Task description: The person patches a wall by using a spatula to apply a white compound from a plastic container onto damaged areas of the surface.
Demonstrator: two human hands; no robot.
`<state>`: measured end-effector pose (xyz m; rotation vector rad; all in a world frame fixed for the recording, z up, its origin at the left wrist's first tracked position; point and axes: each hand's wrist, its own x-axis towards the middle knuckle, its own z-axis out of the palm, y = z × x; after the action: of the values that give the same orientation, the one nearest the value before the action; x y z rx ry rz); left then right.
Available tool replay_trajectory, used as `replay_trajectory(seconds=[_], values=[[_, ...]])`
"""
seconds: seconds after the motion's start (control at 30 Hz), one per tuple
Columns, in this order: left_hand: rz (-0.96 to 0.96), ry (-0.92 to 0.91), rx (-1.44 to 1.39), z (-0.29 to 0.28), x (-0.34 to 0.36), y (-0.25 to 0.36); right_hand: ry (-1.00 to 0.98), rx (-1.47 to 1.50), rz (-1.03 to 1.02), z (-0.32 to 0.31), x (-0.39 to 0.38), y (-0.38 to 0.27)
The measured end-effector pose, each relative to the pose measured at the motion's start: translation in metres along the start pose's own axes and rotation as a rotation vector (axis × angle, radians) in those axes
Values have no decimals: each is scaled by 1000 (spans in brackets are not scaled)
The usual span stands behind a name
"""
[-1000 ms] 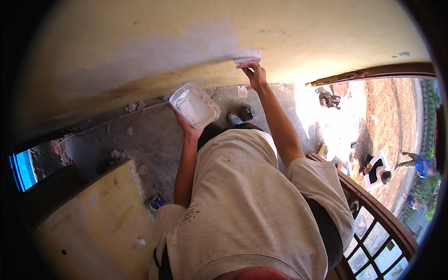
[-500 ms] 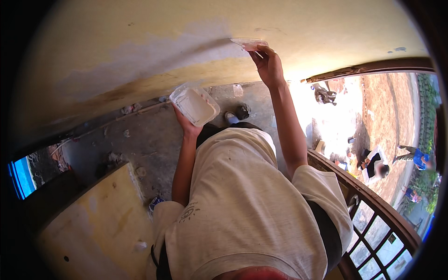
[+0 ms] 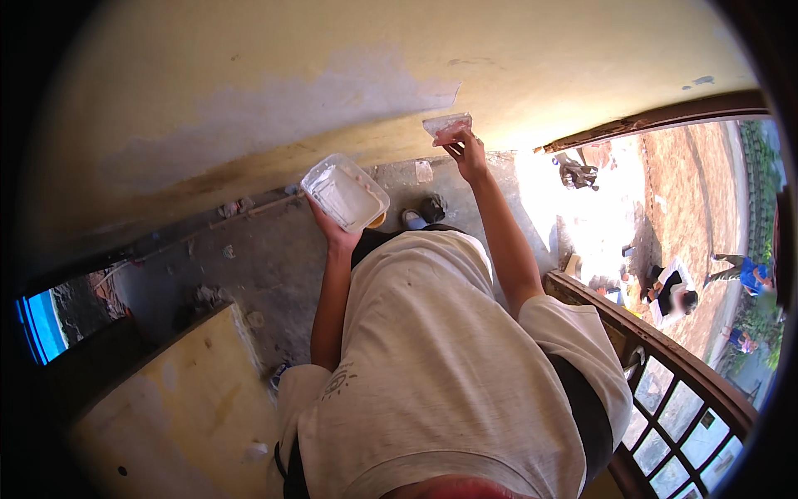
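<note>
My left hand (image 3: 335, 230) grips a clear plastic tub (image 3: 347, 191) from below; a whitish paste coats its inside. Between the fingers and thumb of my right hand (image 3: 468, 155) is a flat, translucent scraper (image 3: 449, 126) smeared with white. It is held away from the yellowish wall (image 3: 274, 50), up and to the right of the tub. On that wall a pale grey-white patch (image 3: 324, 104) stretches leftward, ending in a sharp edge near the scraper.
Bits of debris lie on the grey concrete floor (image 3: 274, 266). At the right is a wooden door with panes (image 3: 682, 420), beside a sunlit opening where several people (image 3: 672, 291) are outside. A yellow-stained partition (image 3: 183, 391) stands at lower left. A dark bag (image 3: 433, 208) sits near my foot.
My right hand has drawn the scraper off the wall, down toward me. The end of the pale patch is now uncovered. The tub in my left hand has tilted slightly.
</note>
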<state>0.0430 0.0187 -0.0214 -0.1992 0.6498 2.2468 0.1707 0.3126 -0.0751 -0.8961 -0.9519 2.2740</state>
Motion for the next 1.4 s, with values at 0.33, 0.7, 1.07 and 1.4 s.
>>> replay_trajectory(seconds=[0.33, 0.7, 1.07, 1.4], values=[[-35, 12, -29, 16, 9, 3, 29, 126, -167, 51, 9, -104], [-71, 20, -2, 20, 16, -8, 5, 226, -303, 106, -72, -150], [-18, 33, 38, 16, 16, 0, 325, 31, 134, -24, 41, 49], [19, 92, -20, 15, 8, 7, 65, 138, -14, 59, 25, -21]])
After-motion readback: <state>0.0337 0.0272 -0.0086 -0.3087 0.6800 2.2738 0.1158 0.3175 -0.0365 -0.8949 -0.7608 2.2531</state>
